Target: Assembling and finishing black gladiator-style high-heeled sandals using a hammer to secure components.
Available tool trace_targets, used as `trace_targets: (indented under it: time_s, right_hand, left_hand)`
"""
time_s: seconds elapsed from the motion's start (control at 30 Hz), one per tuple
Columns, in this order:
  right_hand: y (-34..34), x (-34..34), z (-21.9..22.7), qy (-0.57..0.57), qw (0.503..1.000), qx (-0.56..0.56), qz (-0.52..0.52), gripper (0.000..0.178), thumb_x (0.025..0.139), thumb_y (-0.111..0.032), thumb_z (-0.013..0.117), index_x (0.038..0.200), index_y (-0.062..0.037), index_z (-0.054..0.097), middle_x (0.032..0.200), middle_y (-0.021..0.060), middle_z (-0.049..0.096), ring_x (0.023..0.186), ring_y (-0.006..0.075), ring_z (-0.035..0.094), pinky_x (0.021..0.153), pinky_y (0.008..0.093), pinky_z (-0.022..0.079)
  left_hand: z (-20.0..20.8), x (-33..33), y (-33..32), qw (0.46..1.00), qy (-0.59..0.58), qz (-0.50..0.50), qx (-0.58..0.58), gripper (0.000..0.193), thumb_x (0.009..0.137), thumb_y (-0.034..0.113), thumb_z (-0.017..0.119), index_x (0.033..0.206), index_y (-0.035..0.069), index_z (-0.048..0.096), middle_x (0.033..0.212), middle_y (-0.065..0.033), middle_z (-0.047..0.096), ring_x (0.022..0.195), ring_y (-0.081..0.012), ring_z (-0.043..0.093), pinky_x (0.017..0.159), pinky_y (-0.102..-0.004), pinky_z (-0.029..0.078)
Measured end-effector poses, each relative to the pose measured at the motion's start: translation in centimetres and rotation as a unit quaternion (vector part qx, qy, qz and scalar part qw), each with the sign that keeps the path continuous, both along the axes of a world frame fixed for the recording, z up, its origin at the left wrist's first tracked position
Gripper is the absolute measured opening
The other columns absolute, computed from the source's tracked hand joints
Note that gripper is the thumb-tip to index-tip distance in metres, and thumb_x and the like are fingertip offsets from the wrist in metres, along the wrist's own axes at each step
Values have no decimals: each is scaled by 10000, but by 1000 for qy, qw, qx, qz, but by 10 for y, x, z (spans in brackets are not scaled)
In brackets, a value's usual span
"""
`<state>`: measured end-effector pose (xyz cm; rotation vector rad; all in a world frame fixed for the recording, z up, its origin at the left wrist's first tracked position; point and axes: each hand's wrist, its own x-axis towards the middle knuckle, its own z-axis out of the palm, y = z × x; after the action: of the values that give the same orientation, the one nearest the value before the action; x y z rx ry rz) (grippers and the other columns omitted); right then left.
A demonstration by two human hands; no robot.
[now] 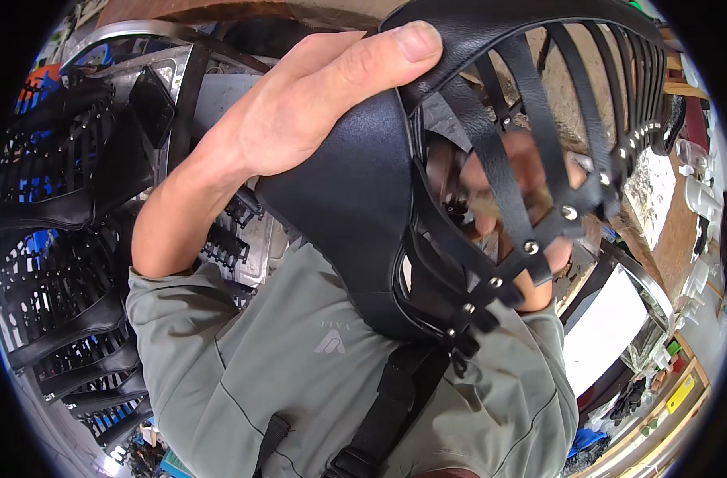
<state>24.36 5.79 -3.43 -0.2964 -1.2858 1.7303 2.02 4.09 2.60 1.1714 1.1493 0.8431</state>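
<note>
A black leather piece [343, 203] fills the middle and upper right. It has a smooth wide band and a row of parallel straps, fixed along one edge with silver rivets. My left hand [300, 103] grips its band from the left, with the thumb laid over the top and the other fingers hidden behind. My right hand [503, 171] shows through the gaps between the straps, inside or behind the piece. It is smeared by motion, and whether its fingers hold anything cannot be made out.
At the left hang or lie several similar black strapped pieces [69, 319], with blue showing through them. A metal frame [132, 32] curves along the upper left. To the right are a white sheet [610, 327], clear plastic containers [702, 199] and a wooden edge [670, 231].
</note>
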Motion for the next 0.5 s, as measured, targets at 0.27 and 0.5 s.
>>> trace_targets:
  time_s: [0.27, 0.5]
  right_hand:
    - [-24, 21, -1, -101, 977, 189, 24, 300, 713, -224, 700, 852, 36, 637, 821, 172, 665, 666, 249, 667, 580, 321, 546]
    - [-34, 28, 4, -57, 980, 188, 39, 293, 697, -200, 693, 838, 54, 658, 870, 231, 670, 759, 280, 696, 640, 322, 566]
  left_hand:
    - [-14, 4, -11, 991, -44, 120, -29, 503, 941, 463, 459, 1037, -4, 621, 889, -26, 642, 782, -86, 584, 721, -212, 458]
    - [-12, -5, -11, 993, -19, 111, -43, 486, 941, 447, 475, 1053, -4, 619, 923, -18, 641, 834, -75, 576, 768, -211, 449]
